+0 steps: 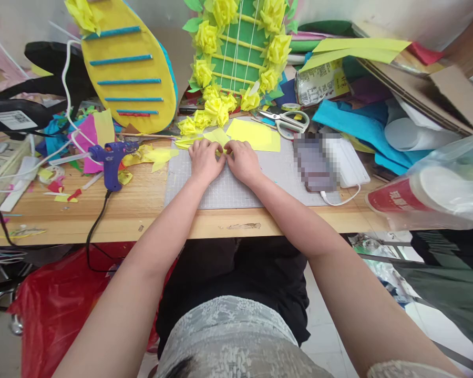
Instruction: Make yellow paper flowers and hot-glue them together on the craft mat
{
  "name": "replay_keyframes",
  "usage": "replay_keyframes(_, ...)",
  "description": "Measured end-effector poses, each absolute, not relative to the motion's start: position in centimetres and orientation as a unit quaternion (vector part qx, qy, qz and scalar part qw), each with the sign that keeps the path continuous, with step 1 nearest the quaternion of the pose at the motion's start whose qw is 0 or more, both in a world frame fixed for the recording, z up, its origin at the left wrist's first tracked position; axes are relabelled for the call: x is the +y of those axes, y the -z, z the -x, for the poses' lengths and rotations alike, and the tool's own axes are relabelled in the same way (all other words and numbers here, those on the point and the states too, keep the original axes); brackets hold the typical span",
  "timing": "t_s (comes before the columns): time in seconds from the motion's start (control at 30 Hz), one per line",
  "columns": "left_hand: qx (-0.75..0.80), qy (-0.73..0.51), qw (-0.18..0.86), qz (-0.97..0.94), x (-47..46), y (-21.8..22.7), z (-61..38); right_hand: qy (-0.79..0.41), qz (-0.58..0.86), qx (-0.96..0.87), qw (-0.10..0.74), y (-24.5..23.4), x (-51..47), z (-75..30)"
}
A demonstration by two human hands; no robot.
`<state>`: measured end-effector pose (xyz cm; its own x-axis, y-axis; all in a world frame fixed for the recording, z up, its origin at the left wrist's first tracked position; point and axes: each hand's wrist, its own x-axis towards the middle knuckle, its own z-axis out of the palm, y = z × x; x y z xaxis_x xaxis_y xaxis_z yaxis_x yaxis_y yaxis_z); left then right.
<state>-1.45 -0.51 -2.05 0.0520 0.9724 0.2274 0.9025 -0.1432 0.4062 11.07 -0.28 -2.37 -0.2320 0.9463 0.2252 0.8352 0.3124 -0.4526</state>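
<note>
My left hand (207, 160) and my right hand (242, 160) meet over a grey cutting mat (228, 191). The fingers of both are closed in a pinch on a small piece of yellow paper (216, 136), whose lower part my fingers hide. Just behind my right hand lie flat yellow paper sheets (260, 136). A row of yellow paper flowers (213, 111) sits beyond my hands, below a green board (236, 58) edged with similar flowers and strung with white strings. Scissors (287, 122) with pale handles rest to the right of the sheets.
On the left, a purple glue gun (112, 163) stands among paper scraps, with a yellow oval board (130, 68) behind it. To the right are a blurred phone (315, 163), a white power bank (345, 160), blue paper (350, 126) and a bagged red-and-white cup (398, 191).
</note>
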Motion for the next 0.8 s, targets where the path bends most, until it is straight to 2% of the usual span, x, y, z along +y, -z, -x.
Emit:
replay_keyframes(0.3, 0.662, -0.222, 0.075, -0.712, -0.8, 1.8, 1.1, -0.110, 0.569, -0.781, 0.231, 2.3, -0.5, -11.1)
replay_keyframes(0.53, 0.653, -0.235, 0.072, -0.716, -0.5, 2.3, 1.4, -0.099, 0.547, -0.788, 0.264, 2.9, -0.3, -11.3)
replay_keyframes(0.8, 0.643, -0.244, 0.091, -0.720, -0.6, 1.9, 1.7, -0.154, 0.521, -0.793, 0.276, 2.9, 0.0, -12.6)
